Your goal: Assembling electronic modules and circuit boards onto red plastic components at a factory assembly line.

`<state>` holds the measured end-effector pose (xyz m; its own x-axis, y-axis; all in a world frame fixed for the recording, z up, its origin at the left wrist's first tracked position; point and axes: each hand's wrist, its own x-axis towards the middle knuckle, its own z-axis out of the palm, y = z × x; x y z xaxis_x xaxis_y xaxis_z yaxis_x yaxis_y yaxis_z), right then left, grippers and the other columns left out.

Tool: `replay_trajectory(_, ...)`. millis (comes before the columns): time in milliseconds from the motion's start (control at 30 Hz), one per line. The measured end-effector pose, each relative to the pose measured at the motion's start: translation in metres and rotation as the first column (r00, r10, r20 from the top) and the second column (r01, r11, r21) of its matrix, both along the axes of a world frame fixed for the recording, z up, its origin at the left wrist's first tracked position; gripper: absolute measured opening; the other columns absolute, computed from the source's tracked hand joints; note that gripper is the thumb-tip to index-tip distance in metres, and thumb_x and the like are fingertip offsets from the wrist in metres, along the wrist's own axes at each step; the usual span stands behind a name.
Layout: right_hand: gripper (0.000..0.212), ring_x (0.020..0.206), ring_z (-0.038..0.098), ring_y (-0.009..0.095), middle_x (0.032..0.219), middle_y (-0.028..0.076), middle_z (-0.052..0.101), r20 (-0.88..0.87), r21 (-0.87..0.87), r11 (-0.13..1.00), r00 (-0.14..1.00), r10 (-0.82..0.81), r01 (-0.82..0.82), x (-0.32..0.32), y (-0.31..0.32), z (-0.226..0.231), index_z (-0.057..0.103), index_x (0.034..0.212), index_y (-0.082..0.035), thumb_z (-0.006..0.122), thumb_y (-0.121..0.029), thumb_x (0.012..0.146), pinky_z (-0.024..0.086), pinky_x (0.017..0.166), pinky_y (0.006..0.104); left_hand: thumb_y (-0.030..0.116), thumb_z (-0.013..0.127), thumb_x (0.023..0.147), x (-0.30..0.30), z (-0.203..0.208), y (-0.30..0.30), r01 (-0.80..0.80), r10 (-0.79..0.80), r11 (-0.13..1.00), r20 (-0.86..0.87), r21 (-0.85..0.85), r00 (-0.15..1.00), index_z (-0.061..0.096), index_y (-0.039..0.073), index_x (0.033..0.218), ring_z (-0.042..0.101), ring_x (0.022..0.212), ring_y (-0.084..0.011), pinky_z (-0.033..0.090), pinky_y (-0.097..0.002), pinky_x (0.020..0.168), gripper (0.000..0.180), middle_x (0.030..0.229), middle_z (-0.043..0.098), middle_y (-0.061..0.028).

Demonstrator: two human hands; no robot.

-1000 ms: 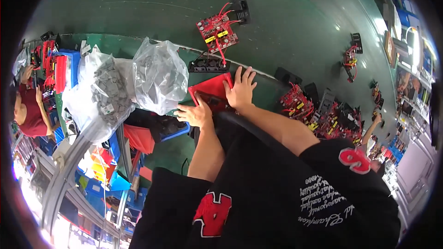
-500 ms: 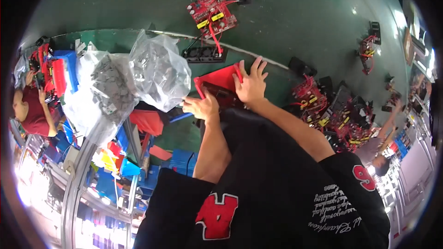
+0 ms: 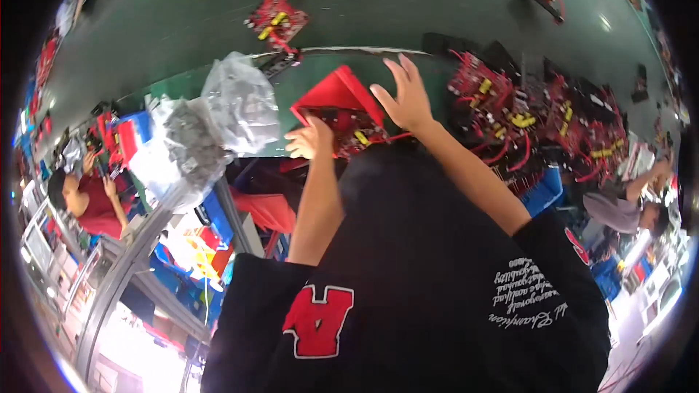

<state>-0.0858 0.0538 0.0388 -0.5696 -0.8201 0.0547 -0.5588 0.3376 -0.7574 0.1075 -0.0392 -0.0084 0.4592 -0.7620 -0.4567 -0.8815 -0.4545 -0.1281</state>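
Observation:
A red open-topped case point(image 3: 331, 91) rests at a tilt on the green bench in front of me, a circuit board point(image 3: 349, 131) with red wires and a yellow part at its near side. My left hand point(image 3: 313, 140) is closed at the case's left wall, thumb inside and the other fingers outside. Just right of the case, my right hand point(image 3: 409, 102) is open, fingers spread, holding nothing.
Clear plastic bags point(image 3: 239, 105) with grey parts lie to the left. Many red circuit boards with wires point(image 3: 510, 109) are heaped on the right. Another wired board point(image 3: 277, 20) sits farther off. One co-worker point(image 3: 95, 200) is at far left, another point(image 3: 619, 207) at far right.
My right hand has let go of the case and lifted off to its right. The case has turned, showing more of the board. My view has shifted to the right.

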Motion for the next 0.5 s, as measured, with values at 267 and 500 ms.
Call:
replay_trajectory(267, 0.063, 0.106, 0.056, 0.041, 0.118, 0.03, 0.053, 0.192, 0.443, 0.869, 0.923, -0.333, 0.221, 0.054, 0.126, 0.006, 0.046, 0.124, 0.007, 0.069, -0.038, 0.087, 0.047, 0.091, 0.0455, 0.058, 0.024, 0.095, 0.067, -0.044, -0.004, 0.289, -0.074, 0.925, -0.627, 0.247, 0.775, 0.055, 0.004, 0.119, 0.055, 0.115, -0.0459, 0.041, -0.0526, 0.099, 0.067, 0.108, 0.063, -0.0308)
replay_trajectory(500, 0.039, 0.09, 0.066, 0.022, 0.103, 0.009, 0.067, 0.974, 0.169, 0.817, 0.034, -0.224, 0.551, 0.078, 0.114, -0.044, 0.062, 0.113, 0.0, 0.075, -0.009, 0.077, 0.054, 0.084, 0.0375, 0.051, 0.021, 0.098, 0.023, -0.029, 0.029, 0.175, 0.161, 0.925, -0.765, 0.336, 0.623, 0.051, -0.002, 0.122, 0.063, 0.101, -0.047, 0.046, -0.0551, 0.092, 0.066, 0.106, 0.064, -0.0312)
